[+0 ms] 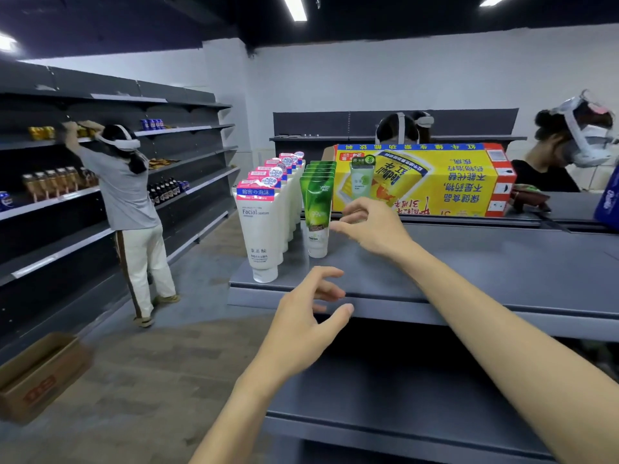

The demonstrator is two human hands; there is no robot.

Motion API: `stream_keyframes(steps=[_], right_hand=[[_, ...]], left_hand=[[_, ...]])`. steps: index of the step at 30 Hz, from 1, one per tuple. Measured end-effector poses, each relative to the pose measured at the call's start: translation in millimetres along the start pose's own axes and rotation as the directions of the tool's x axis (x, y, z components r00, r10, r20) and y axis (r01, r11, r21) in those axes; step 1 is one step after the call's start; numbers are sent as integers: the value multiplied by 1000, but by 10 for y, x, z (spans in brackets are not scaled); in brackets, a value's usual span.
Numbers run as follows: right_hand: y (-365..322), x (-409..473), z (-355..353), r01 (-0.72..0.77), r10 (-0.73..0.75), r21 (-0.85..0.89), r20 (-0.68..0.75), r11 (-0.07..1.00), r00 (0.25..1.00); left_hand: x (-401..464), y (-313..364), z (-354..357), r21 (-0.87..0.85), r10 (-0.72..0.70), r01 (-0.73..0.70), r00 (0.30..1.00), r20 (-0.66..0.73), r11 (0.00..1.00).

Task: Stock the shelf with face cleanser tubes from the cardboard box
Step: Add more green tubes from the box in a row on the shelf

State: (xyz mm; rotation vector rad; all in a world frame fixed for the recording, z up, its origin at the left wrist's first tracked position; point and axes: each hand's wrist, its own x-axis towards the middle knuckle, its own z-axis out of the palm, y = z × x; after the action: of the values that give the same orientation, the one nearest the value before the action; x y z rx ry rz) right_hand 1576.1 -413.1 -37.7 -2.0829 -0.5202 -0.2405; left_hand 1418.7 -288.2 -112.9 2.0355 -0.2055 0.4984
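A row of white face cleanser tubes [259,229] with pink and blue tops stands on the grey shelf [469,262] at its left end. Beside it runs a row of green tubes [316,209]. A pale green tube [361,180] stands further back, in front of the yellow cardboard box [435,182] lying on the shelf. My right hand [371,226] hovers open just right of the front green tube, fingers spread, holding nothing. My left hand [308,323] is open near the shelf's front edge, empty.
A person [130,209] stocks bottles at the wall shelves on the left. Two more people with headsets stand behind the shelf at the right. An open cardboard box [37,376] lies on the floor at lower left. A lower shelf [385,413] sits beneath my arms.
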Motion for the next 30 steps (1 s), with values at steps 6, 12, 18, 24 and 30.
stream_keyframes(steps=[6, 12, 18, 24, 30], right_hand=[[395, -1181, -346, 76, -76, -6, -38, 997, 996], [1033, -2131, -266, -80, 83, -57, 56, 995, 995], [1799, -2795, 76, -239, 281, -232, 170, 943, 944], [2469, -3490, 485, -424, 520, -326, 313, 845, 795], [2933, -4013, 835, -470, 648, -453, 441, 758, 621]], left_hand=[[-222, -162, 257, 90, 3, 3, 997, -73, 996], [-631, -455, 761, 312, -42, 5, 993, 113, 950], [-1252, -929, 1313, 428, -212, 82, 941, 265, 900], [-1902, -1469, 1573, 510, -462, 240, 806, 369, 826], [-2460, -1898, 1720, 597, -663, 362, 622, 417, 716]])
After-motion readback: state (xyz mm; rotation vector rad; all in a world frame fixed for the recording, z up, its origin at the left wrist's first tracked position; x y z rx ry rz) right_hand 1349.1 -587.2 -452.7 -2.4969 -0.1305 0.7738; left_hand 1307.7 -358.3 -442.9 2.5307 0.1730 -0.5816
